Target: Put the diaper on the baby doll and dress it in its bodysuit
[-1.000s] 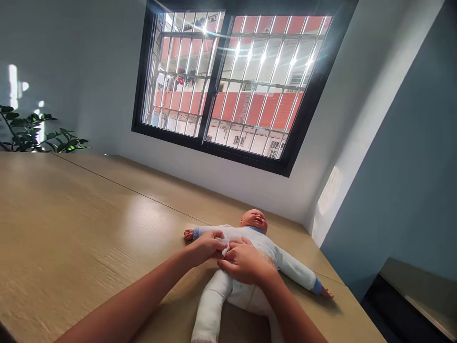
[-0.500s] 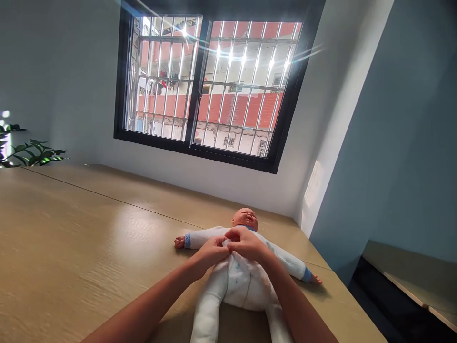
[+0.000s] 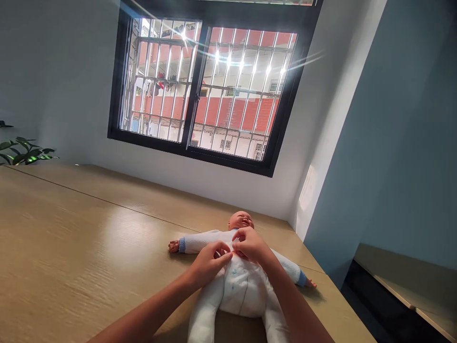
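A baby doll (image 3: pixel 238 286) in a white romper with blue cuffs lies on its back on the wooden table (image 3: pixel 71 247), arms spread wide. Its bare head points toward the window. My left hand (image 3: pixel 210 261) pinches the romper fabric at the doll's chest. My right hand (image 3: pixel 252 244) grips the same cloth just below the collar, fingertips almost meeting those of the left. Both forearms reach in from the bottom edge. The doll's legs run out of the picture at the bottom.
A barred window (image 3: pixel 203 90) fills the wall behind the table. A green plant (image 3: pixel 21 150) stands at the far left. The table's right edge drops off beside a blue wall, with a lower shelf (image 3: pixel 410 290) beyond.
Both hands have moved up from the doll's belly to its upper chest near the collar. The view has shifted, so the doll sits slightly further left.
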Demonstrator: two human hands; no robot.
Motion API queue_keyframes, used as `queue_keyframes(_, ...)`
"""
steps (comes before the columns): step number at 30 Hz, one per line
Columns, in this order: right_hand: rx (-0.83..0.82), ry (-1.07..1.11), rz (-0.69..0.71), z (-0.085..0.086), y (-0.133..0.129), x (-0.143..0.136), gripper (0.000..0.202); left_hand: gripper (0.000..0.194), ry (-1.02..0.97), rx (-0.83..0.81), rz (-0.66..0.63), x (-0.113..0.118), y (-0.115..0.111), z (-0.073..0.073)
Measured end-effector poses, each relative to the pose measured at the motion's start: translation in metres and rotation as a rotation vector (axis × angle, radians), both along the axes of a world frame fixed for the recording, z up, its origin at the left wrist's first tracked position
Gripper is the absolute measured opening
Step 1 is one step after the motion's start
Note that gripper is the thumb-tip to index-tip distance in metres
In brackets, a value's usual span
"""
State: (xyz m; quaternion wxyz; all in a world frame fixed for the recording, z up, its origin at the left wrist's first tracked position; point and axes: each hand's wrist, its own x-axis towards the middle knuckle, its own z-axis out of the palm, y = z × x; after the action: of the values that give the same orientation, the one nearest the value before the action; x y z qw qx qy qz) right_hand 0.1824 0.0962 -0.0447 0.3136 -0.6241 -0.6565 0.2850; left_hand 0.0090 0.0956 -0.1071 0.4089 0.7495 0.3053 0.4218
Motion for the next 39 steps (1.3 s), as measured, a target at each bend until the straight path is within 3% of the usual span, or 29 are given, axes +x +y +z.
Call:
queue_keyframes(3,-0.069,0.014,-0.013,0.002,0.000,0.002,0.023,0.032,0.082,0.093,0.155,0.000,-0.008,0.002)
queue_keyframes(6,-0.121,-0.014,-0.015,0.002,0.000,0.004,0.023,0.045,0.111,0.129,0.185,0.000,-0.011,0.001)
queue_keyframes(12,-0.161,-0.140,-0.017,-0.004,-0.002,0.007,0.010,0.046,0.151,0.300,0.002,-0.003,-0.012,0.005)
queue_keyframes(15,-0.194,-0.181,-0.015,0.001,-0.003,0.015,0.015,0.041,0.166,0.295,-0.101,-0.004,-0.015,0.008)
queue_keyframes(19,-0.167,-0.122,0.006,0.013,-0.008,0.032,0.011,0.039,0.168,0.270,-0.107,-0.004,-0.014,0.009)
queue_keyframes(22,-0.113,-0.047,-0.001,0.012,-0.013,0.035,0.010,0.040,0.151,0.286,-0.124,-0.005,-0.012,0.006)
queue_keyframes(27,-0.110,-0.005,-0.020,0.000,-0.017,0.022,0.016,0.041,0.018,0.153,-0.164,-0.007,-0.010,0.002)
queue_keyframes(30,-0.157,0.090,0.053,0.012,-0.031,0.026,0.012,0.048,0.021,0.109,-0.170,-0.014,-0.007,0.003)
queue_keyframes(34,-0.114,0.314,0.120,0.030,-0.062,0.055,0.026,0.066,0.058,-0.075,-0.279,-0.032,0.003,0.003)
queue_keyframes(36,-0.101,0.417,0.128,0.025,-0.076,0.073,0.031,0.072,0.042,-0.165,-0.331,-0.039,0.009,0.002)
queue_keyframes(39,-0.187,0.481,0.138,0.001,-0.092,0.097,0.034,0.072,0.026,-0.191,-0.367,-0.046,0.014,0.000)
